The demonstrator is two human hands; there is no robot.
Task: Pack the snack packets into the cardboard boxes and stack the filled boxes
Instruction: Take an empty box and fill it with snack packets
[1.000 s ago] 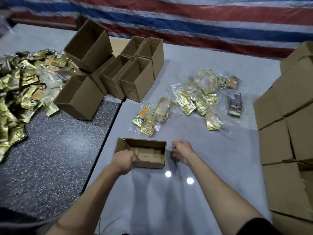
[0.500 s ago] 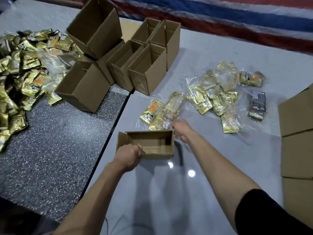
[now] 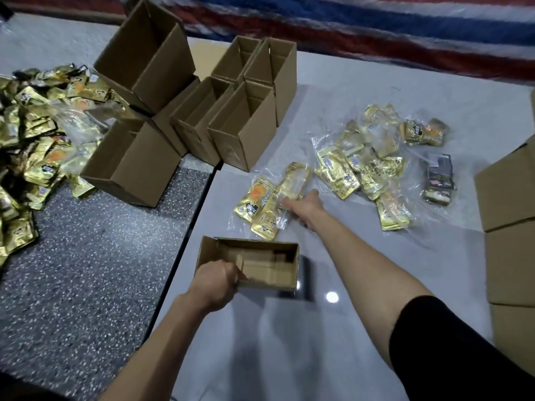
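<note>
So, far left: a loose heap of gold snack packets (image 3: pixel 31 134) spreads over the dark speckled worktop (image 3: pixel 86 270) and runs past the frame's left edge.
Empty boxes: a cluster of open cardboard boxes (image 3: pixel 246 140) stands at the back, across the seam between the dark surface and the pale grey worktop (image 3: pixel 333 342). One larger box (image 3: pixel 150 53) sits tilted on top of the others.
Left hand (image 3: pixel 215 282): its fingers curl over the near-left wall of the open box and grip it.
Open box (image 3: pixel 260 264): it rests on the pale grey worktop right in front of the person, mouth up. Only its folded bottom flaps show inside.
Nearest bag: a clear bag of gold packets (image 3: pixel 266 204) lies just beyond the open box.
Right hand (image 3: pixel 307 205): the arm is stretched out and the hand touches the right end of that bag. The fingers are blurred, so I cannot tell whether they close round it.
Further right: more clear bags of packets (image 3: pixel 362 169) lie scattered, with a bag of dark packets (image 3: pixel 438 180) beside them.
Right edge: closed cardboard boxes (image 3: pixel 509 198) stand stacked one on another.
Behind: a red, white and blue striped sheet (image 3: pixel 376 27).
</note>
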